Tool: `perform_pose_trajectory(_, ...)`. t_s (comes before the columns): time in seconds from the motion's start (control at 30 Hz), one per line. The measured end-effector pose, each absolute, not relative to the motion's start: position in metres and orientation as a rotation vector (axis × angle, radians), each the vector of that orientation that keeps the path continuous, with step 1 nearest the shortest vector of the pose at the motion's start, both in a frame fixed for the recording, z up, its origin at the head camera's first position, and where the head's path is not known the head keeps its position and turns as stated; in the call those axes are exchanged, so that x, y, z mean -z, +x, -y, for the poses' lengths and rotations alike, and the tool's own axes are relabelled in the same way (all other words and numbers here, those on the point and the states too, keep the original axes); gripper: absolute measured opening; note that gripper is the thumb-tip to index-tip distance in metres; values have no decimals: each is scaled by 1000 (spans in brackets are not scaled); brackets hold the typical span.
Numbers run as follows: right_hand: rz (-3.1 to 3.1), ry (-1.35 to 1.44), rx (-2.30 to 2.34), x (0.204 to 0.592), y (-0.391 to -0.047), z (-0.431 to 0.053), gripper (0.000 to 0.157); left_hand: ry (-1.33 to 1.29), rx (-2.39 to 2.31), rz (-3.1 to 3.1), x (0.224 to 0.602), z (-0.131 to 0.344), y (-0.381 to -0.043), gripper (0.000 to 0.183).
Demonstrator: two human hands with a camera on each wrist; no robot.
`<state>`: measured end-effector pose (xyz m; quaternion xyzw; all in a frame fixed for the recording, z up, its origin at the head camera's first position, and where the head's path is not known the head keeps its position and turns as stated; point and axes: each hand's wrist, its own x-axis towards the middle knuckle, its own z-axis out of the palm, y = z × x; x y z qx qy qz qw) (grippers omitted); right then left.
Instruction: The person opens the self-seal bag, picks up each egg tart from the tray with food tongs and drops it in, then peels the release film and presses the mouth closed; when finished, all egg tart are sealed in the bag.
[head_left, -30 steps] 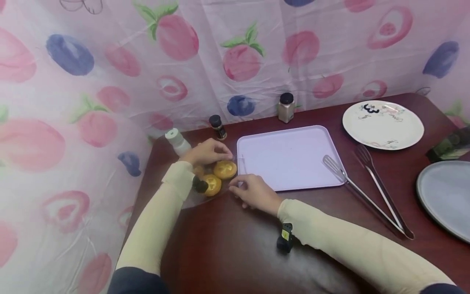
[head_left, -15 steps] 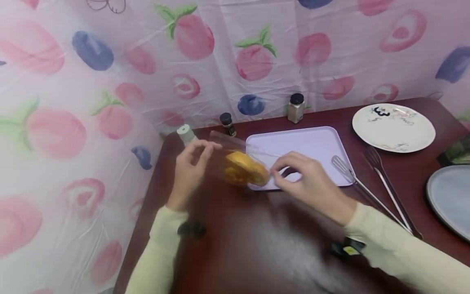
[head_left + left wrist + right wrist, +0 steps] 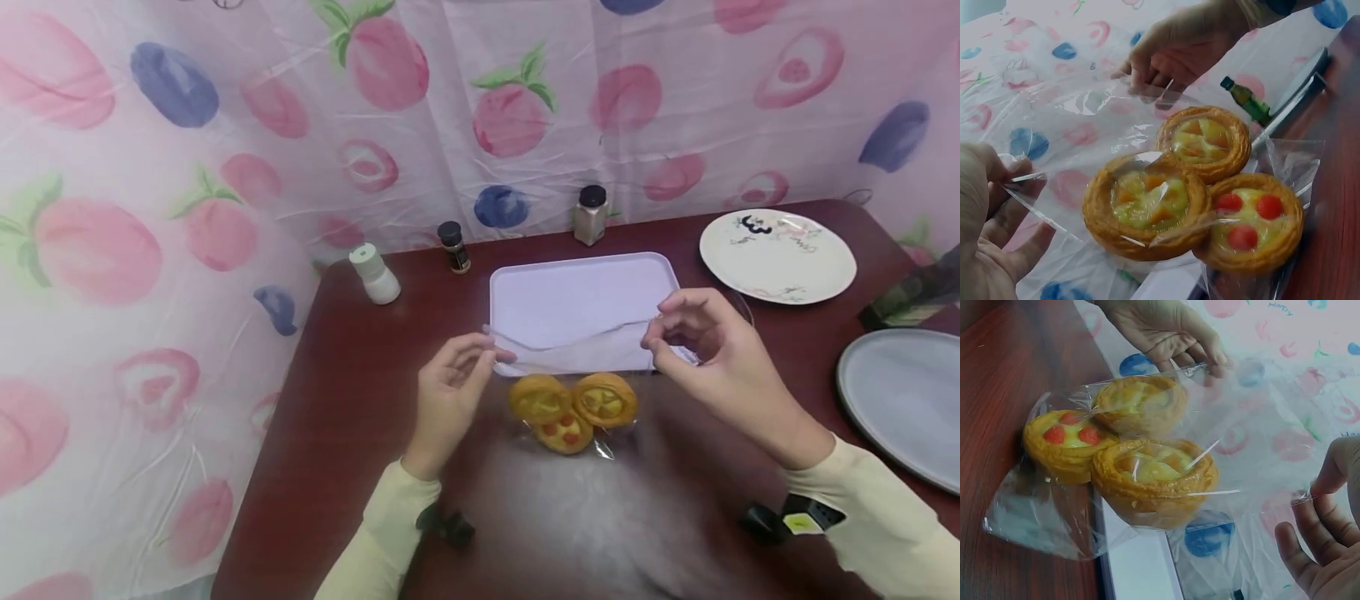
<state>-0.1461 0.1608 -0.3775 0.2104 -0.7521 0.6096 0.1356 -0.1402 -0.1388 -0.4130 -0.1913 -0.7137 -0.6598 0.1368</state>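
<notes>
A clear plastic bag (image 3: 1054,119) with three egg tarts inside hangs between my two hands. My left hand (image 3: 453,396) pinches one upper side of the bag between thumb and fingers. The opposite upper side is pinched by my right hand (image 3: 720,367). At the bottom of the bag the tarts sit bunched together: a tart with red toppings (image 3: 1250,225) and two with yellow-orange toppings, one larger in view (image 3: 1147,206) and another behind it (image 3: 1204,144). In the head view the bag's upper edge overlaps the lilac tray.
Behind the bag lies the lilac tray (image 3: 577,292). Along the back stand a white bottle (image 3: 375,275), a black-capped spice jar (image 3: 453,247) and another seasoning jar (image 3: 590,215). To the right are a patterned oval plate (image 3: 772,258) and a grey plate (image 3: 903,392).
Both hands have lifted the bag of tarts off the table's left side and carried it right, toward the front of the tray. The bag now hangs spread between them.
</notes>
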Motion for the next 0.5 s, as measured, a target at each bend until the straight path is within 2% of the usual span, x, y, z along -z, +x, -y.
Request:
perform_pose_trajectory(0.17, 1982, 618, -1867, 379, -146, -165, 39, -519, 1876, 2040, 414, 132, -143, 17)
perform_pose_trajectory(0.33, 1780, 647, -1953, 386, -144, -169, 37, -545, 1913, 1949, 400, 118, -136, 13)
perform_pose_trajectory(0.5, 1799, 508, -1921, 391, -137, -170, 33, -584, 1926, 1901, 390, 105, -132, 13)
